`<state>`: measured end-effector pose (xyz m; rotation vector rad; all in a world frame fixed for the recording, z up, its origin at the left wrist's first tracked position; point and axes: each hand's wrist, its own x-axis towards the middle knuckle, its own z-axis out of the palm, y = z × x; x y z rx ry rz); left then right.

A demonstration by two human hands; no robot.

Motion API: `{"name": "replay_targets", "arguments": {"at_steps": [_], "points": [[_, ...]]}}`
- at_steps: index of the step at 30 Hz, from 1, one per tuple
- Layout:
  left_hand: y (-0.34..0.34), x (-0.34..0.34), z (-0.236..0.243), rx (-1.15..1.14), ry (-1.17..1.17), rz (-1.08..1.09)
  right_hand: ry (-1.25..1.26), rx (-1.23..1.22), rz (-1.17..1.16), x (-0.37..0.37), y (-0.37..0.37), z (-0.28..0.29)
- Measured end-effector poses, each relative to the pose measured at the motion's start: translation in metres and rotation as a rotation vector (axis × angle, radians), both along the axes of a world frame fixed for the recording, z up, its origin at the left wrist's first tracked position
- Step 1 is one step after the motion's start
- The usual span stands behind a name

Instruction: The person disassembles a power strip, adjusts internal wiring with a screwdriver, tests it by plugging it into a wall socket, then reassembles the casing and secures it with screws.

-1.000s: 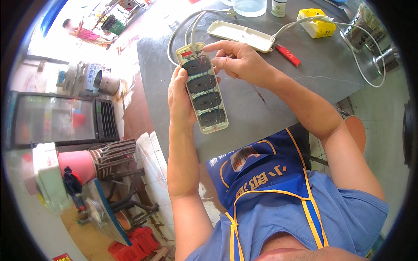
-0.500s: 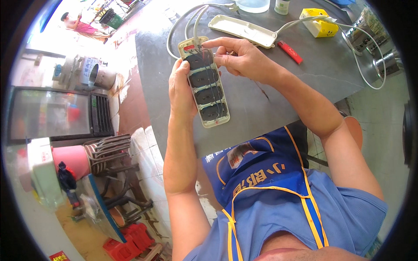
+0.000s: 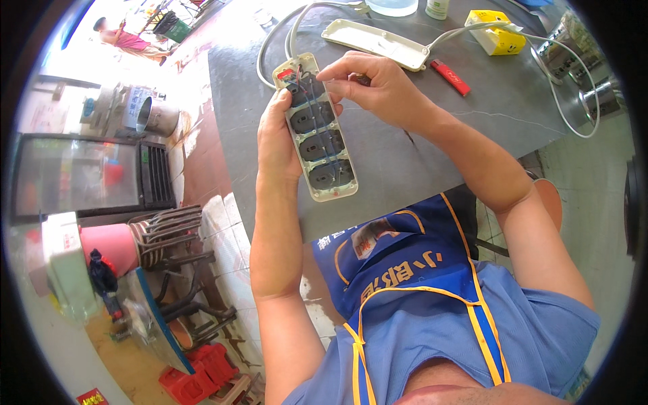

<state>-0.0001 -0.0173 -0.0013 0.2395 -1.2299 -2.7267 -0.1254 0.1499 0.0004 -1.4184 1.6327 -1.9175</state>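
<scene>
My left hand (image 3: 275,125) grips the left edge of an opened white power strip (image 3: 322,172), thumb near its top, showing black socket modules, thin wires and a red switch at the upper end. Two pale cables leave that end. My right hand (image 3: 378,91) is closed at the strip's upper right, index finger and thumb at the wires. It holds a thin dark tool, possibly a screwdriver, whose shaft (image 3: 408,137) sticks out below the fingers. Behind lie the loose white cover (image 3: 368,42) and, right of my hand, a red lighter (image 3: 450,77).
Grey tabletop (image 3: 243,169), with a yellow tissue box (image 3: 499,37), coiled cable, white bottle (image 3: 437,8), clear container (image 3: 391,5) and steel canisters (image 3: 560,54). To the left, stacked stools (image 3: 169,239) and a glass-topped freezer (image 3: 77,175). A person (image 3: 128,40) is at the far upper left.
My left hand and the power strip have risen slightly in view and the strip's top has shifted. My right hand has moved a little up, fingertips still at the wires.
</scene>
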Motion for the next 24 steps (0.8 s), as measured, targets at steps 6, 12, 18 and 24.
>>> {"name": "replay_targets", "arguments": {"at_steps": [6,12,18,24], "points": [[0.011,0.0,0.003,0.106,0.059,0.068,0.199,0.097,-0.183,0.013,0.002,0.011],[0.019,0.005,0.014,0.068,0.112,0.072,0.669,0.039,-0.407,0.018,0.004,0.029],[0.017,0.006,0.018,0.048,0.09,0.028,1.053,0.14,-0.274,-0.01,-0.003,0.047],[0.019,0.011,0.022,0.073,0.061,0.014,1.216,0.207,-0.131,-0.011,-0.008,0.072]]}}
